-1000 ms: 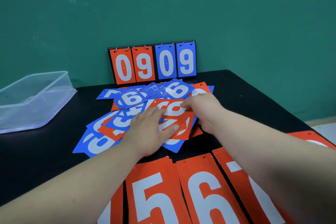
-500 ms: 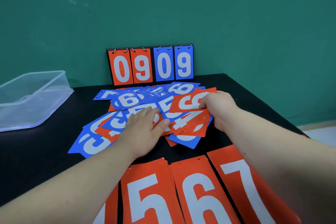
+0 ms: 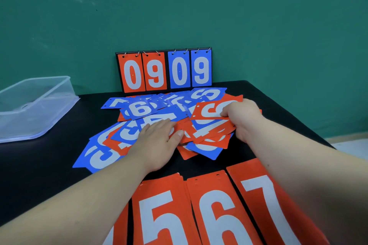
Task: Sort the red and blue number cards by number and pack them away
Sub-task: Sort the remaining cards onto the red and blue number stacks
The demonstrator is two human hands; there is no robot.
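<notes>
A loose heap of red and blue number cards (image 3: 139, 109) covers the middle of the black table (image 3: 39, 165). My left hand (image 3: 159, 141) lies flat on the heap with straight fingers. My right hand (image 3: 241, 117) grips a red card (image 3: 209, 110) at its right end, lifted a little above the heap's right side. Along the near edge lie sorted red cards: a 5 (image 3: 159, 215), a 6 (image 3: 217, 215) and a 7 (image 3: 264, 205), partly under my right forearm.
A flip scoreboard (image 3: 164, 70) showing 09 in red and 09 in blue stands at the table's back against the green wall. A clear plastic tub (image 3: 33, 105) sits at the left edge. The table's right edge drops off beyond my right arm.
My right hand has pulled a red card out of the heap and drawn it rightward and up. My left hand stayed pressed on the heap, shifting slightly.
</notes>
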